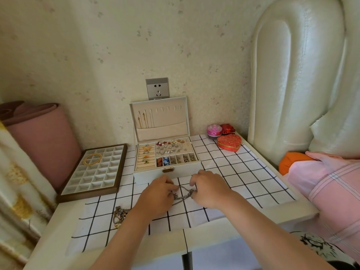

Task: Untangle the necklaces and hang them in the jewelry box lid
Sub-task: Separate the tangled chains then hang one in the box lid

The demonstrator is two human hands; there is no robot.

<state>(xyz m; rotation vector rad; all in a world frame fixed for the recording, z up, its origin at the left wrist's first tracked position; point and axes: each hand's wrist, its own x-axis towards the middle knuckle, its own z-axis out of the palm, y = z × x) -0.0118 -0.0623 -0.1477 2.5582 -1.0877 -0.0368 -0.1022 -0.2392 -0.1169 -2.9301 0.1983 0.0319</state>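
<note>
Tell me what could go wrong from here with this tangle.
1. Both the left hand and right hand pinch the tangled silver chains; pulling apart may tighten the knot or snap a link.
2. The second tangle lies right beside the left forearm; an arm sweep could drag it off the table.

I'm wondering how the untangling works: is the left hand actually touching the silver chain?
Touching. The head view shows the left hand pinching the silver chain at one end; the right hand grips the other.
</note>
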